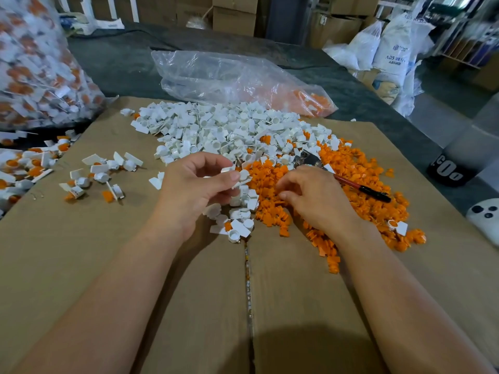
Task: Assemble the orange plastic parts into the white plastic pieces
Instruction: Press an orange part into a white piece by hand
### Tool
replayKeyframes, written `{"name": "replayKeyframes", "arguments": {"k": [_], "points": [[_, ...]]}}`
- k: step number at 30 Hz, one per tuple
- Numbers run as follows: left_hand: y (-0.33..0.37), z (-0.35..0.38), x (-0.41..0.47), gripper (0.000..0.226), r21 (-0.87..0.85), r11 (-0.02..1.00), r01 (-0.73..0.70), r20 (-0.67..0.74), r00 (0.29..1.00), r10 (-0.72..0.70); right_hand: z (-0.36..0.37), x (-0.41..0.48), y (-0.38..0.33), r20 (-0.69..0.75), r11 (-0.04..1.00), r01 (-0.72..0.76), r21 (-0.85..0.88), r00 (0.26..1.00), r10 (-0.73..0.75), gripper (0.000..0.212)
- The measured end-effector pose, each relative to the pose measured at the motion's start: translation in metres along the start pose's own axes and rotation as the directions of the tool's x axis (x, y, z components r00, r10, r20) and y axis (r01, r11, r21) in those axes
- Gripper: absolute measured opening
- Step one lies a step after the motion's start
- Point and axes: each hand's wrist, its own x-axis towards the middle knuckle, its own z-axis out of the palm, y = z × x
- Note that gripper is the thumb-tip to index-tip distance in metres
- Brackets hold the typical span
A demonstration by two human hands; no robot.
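A big heap of white plastic pieces [224, 130] lies on the cardboard sheet [189, 292], with a spread of orange plastic parts [359, 179] to its right. My left hand [197, 184] pinches one white piece [241, 176] between thumb and fingers, just above a small cluster of white pieces [239, 225]. My right hand [316, 197] rests palm down on the orange parts, fingers curled into the pile; whether it holds one is hidden.
Assembled white-and-orange pieces [102, 171] lie at the left, more at the far left edge [21, 171]. A full clear bag [35, 63] stands at the back left, a flatter bag [232, 79] behind the heap. A red-and-black tool [351, 182] lies on the orange parts.
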Motion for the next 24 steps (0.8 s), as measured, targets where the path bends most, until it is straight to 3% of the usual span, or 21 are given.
{"name": "replayKeyframes", "arguments": {"k": [6, 12, 17, 24], "points": [[0.001, 0.002, -0.002, 0.026, -0.063, 0.997, 0.044, 0.073, 0.997, -0.039, -0.001, 0.000, -0.001, -0.032, 0.999, 0.015, 0.043, 0.999, -0.014, 0.008], [0.001, 0.001, -0.002, 0.026, -0.034, 0.999, 0.042, 0.143, 0.989, -0.036, -0.009, -0.004, -0.007, -0.126, 0.976, 0.026, 0.214, 0.992, 0.001, 0.009], [0.000, 0.002, -0.002, 0.016, -0.072, 0.995, 0.066, 0.163, 0.985, -0.054, -0.011, -0.009, -0.021, -0.211, 0.833, 0.088, 0.546, 0.977, 0.035, 0.029], [-0.002, 0.006, -0.004, 0.022, -0.032, 0.998, 0.052, 0.269, 0.962, -0.042, -0.010, -0.014, -0.037, -0.267, 0.732, 0.209, 0.648, 0.963, -0.038, 0.028]]}}
